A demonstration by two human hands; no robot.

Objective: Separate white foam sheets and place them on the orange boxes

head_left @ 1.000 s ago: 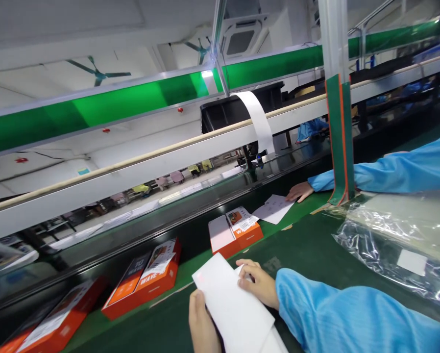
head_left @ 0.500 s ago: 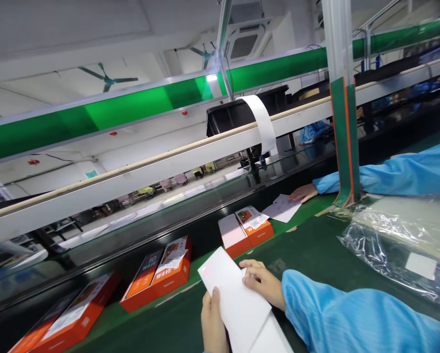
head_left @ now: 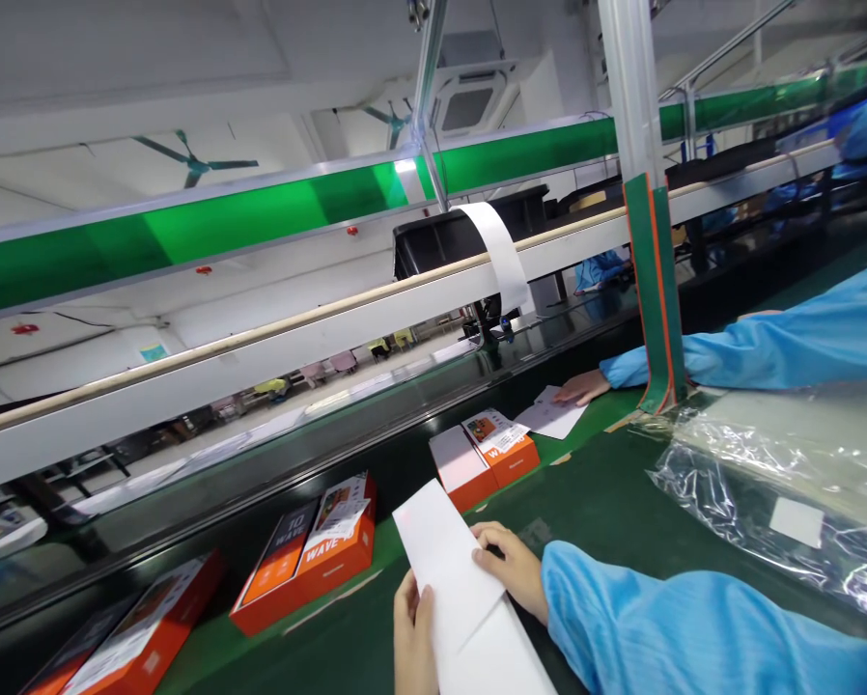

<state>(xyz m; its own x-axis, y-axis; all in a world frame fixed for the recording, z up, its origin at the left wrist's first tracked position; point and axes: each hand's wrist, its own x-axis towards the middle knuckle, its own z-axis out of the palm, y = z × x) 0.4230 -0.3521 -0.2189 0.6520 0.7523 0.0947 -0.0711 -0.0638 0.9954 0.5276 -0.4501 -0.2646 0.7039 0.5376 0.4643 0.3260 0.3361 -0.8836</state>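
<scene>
— White sheets [head_left: 452,569], a small stack of them, sat low in the middle of the view, over the green tabletop [head_left: 607,492] and just this side of the nearest orange box [head_left: 484,456]. Who had them?

— Both of the person's own hands. The left hand [head_left: 413,637] was closed on the stack's near left edge, thumb on top. The right hand [head_left: 512,569], in a light blue sleeve [head_left: 665,627], lay with its fingers curled on the right side of the top sheet.

— And that orange box?

— It lay open on the dark conveyor belt [head_left: 376,454], white inside showing, touching neither the sheets nor either hand. To its left, further along the belt, lay a second orange box [head_left: 310,555], and beyond that a third one [head_left: 136,627], partly cut off by the frame.

— What was to the right of the box?

— A loose white leaflet [head_left: 553,417] right beside it, with a co-worker's hand [head_left: 582,386] resting flat on its far corner. Past a green-and-orange upright post [head_left: 655,290] lay crumpled clear plastic bags [head_left: 773,483] on the tabletop, well apart from the sheets.
</scene>
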